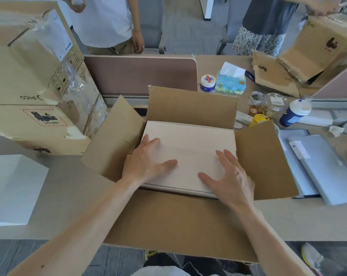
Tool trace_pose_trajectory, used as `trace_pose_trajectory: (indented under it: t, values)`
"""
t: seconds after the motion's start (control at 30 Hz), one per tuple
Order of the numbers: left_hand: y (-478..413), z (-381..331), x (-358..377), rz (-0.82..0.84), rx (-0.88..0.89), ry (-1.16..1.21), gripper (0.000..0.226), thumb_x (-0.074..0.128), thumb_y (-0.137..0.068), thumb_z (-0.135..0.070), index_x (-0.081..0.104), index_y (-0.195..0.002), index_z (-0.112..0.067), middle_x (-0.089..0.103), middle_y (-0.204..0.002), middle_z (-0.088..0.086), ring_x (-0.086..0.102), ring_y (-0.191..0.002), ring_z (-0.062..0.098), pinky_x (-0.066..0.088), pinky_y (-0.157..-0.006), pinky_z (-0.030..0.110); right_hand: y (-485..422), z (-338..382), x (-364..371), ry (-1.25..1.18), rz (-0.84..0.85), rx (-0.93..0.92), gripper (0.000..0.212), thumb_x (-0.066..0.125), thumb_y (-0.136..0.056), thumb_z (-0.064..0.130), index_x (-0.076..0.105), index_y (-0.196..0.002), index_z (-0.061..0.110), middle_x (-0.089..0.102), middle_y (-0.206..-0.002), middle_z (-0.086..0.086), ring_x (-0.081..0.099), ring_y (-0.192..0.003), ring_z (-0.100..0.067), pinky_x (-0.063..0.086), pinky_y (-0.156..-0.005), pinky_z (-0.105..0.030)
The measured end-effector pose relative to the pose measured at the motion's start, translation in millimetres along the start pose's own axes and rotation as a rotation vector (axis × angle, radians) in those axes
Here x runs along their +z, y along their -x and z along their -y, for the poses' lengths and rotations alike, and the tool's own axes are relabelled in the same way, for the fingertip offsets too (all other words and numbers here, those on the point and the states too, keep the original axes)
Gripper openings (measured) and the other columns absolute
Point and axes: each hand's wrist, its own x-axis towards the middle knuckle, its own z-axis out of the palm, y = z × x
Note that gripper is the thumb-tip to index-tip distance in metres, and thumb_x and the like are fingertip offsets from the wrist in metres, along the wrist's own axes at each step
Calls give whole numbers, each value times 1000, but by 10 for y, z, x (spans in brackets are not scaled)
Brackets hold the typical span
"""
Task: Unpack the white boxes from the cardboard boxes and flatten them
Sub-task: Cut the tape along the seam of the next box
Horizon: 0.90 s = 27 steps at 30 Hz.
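Note:
An open cardboard box (180, 222) stands on the desk in front of me, its four flaps spread outward. Inside lies a white box (190, 140), filling the opening. My left hand (146, 160) rests flat on the white box's left part, fingers straight and spread. Over the near right part, my right hand (228, 176) lies with fingers spread, touching the top. Neither hand grips anything. The sides of the white box are hidden by the carton walls.
Two stacked cardboard boxes (33, 92) stand at left. A white box (11, 188) lies at the near left. A laptop (325, 166), bottles, jars and a tissue pack (231, 82) crowd the right. Two people stand beyond the desk divider (140, 74); one handles another carton (323, 44).

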Motion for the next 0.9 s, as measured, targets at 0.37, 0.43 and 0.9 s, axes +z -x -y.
trace_pose_trajectory:
  t: [0.37, 0.43, 0.9]
  values:
    - [42, -196, 98, 47, 30, -25, 89, 65, -76, -73, 33, -150, -37, 11, -167, -8, 37, -144, 23, 38, -107, 43, -260, -262, -153, -179, 21, 49, 86, 78, -70, 58, 42, -145, 39, 33, -155, 21, 37, -141, -10, 34, -108, -39]
    - [62, -177, 121, 34, 25, -51, 83, 61, -78, -74, 36, -147, -35, 13, -166, -8, 40, -141, 24, 40, -104, 43, -274, -223, -192, -137, 3, 9, 85, 77, -71, 59, 42, -145, 39, 32, -155, 21, 37, -140, -11, 35, -108, -40]
    - [328, -238, -319, -230, 26, -44, 91, 52, -76, -84, 39, -150, -33, 18, -165, -8, 33, -146, 20, 32, -112, 42, -198, 252, -552, 162, -83, -219, 78, 53, -74, 81, 44, -140, 41, 25, -158, 24, 51, -128, -22, 46, -94, -40]
